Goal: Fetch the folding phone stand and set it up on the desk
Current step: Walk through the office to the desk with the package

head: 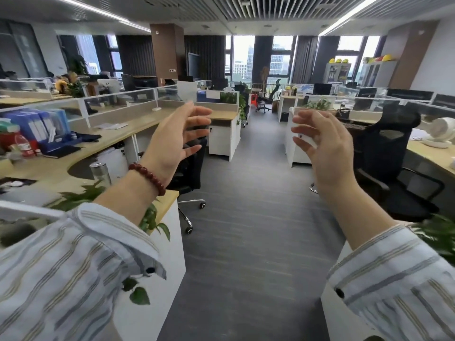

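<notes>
Two striped shirt sleeves (73, 262) fill the near corners, both forearms raised over a grey carpeted aisle (246, 242). On the left wrist sits a dark red bead bracelet (147, 177). Left hand (172, 139) is empty, its fingers spread apart and slightly curled. Right hand (322, 143) has its fingers curled around a small white object, likely the folded phone stand (306, 140), mostly hidden behind them. Left of the aisle runs a wooden desk (138, 124) with blue binders (41, 124); a black mesh chair (384, 143) stands to the right. Beyond are cubicle rows and windows (243, 57)
</notes>
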`<state>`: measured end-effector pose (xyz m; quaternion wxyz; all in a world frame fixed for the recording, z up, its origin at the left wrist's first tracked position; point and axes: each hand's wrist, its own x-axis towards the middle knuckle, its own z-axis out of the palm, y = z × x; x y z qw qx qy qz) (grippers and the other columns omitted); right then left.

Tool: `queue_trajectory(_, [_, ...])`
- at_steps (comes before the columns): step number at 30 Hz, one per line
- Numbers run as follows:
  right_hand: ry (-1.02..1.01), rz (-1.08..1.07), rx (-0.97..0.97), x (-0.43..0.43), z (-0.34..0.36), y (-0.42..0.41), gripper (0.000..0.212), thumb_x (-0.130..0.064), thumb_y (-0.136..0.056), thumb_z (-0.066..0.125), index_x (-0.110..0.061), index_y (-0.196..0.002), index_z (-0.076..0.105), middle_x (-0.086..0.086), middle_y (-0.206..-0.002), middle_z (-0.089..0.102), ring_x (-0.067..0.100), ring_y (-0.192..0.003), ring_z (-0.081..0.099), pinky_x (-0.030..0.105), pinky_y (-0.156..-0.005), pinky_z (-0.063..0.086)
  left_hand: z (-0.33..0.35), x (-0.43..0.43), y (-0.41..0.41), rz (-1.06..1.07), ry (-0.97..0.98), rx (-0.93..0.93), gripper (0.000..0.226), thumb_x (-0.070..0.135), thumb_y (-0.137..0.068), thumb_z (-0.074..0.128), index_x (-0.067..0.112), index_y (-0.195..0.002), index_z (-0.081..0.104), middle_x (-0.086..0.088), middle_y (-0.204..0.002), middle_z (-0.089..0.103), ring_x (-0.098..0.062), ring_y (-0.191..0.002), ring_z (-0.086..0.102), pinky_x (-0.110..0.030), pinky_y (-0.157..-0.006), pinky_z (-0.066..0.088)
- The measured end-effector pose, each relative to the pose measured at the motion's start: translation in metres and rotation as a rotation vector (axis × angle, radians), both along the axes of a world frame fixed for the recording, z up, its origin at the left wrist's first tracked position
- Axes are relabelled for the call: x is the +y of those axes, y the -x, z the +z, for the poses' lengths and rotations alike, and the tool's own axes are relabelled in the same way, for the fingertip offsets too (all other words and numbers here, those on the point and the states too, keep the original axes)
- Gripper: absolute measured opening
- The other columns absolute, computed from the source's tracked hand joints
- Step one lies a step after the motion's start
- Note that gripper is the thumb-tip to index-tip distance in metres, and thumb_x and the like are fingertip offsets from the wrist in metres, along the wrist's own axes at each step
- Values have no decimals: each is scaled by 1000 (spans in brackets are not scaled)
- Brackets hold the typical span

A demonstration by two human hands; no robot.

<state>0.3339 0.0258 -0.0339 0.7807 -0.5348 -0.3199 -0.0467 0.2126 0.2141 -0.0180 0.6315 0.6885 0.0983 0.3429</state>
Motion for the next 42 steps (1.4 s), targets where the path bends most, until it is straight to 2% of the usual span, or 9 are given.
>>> queue_trajectory(10, [-59,-47,19,81,-5,-147,22,-27,-86,46,-17,-88,66,1,-91,67,15,-85,62,29,-79,50,-5,97,-155,-38,-3,43,39,44,-96,29,31,-85,64,7,-93,62,-14,-96,57,-35,-88,43])
queue_trajectory(13, [-87,-100,52,91,-14,-209,22,-27,-85,47,-19,-85,67,-1,-87,68,15,-84,63,30,-78,50,-15,117,-225,-69,-10,67,41,45,-94,32,34,-77,67,7,-94,63,-13,-95,57,-37,-88,41])
queue_trajectory(15, [-92,-123,68,95,-23,-256,21,-28,-85,48,-21,-84,68,1,-89,67,17,-86,63,35,-79,51,-26,126,-279,-98,-10,69,41,45,-93,35,34,-73,68,7,-94,63,-12,-93,57,-35,-85,42])
queue_trajectory(18, [-74,-158,107,101,-34,-334,20,-30,-85,49,-22,-82,67,2,-90,66,20,-89,63,42,-83,53,-41,136,-369,-135,-5,80,36,42,-93,37,30,-79,67,6,-95,62,-11,-89,56,-31,-79,44])
queue_trajectory(23, [21,-252,213,136,-31,-486,23,-27,-90,46,-17,-90,66,0,-90,67,18,-90,63,41,-86,52,-46,171,-519,-154,86,156,38,42,-95,34,30,-79,66,7,-94,62,-11,-91,57,-33,-81,42])
queue_trajectory(29, [116,-235,237,203,-32,-631,26,-22,-94,45,-22,-82,68,-3,-90,69,16,-91,63,42,-91,52,-46,237,-655,-141,91,211,31,42,-91,41,32,-80,68,8,-93,64,-12,-89,59,-30,-77,43])
queue_trajectory(34, [194,-178,284,258,-51,-749,26,-26,-94,45,-22,-83,69,-4,-94,71,16,-95,65,44,-93,51,-73,297,-770,-166,64,290,32,47,-92,36,37,-97,66,6,-114,64,-13,-105,60,-38,-91,43])
queue_trajectory(39, [208,-171,283,319,-71,-877,30,-30,-94,44,-18,-92,72,-1,-106,73,18,-103,67,42,-97,50,-101,363,-901,-200,46,315,39,52,-95,26,42,-107,62,9,-120,60,-10,-109,56,-43,-99,39])
queue_trajectory(42, [192,-184,274,356,-59,-960,31,-29,-95,42,-18,-95,71,2,-112,72,21,-107,65,41,-100,48,-89,401,-998,-226,44,309,42,52,-95,25,38,-114,60,6,-126,58,-14,-114,55,-46,-104,35])
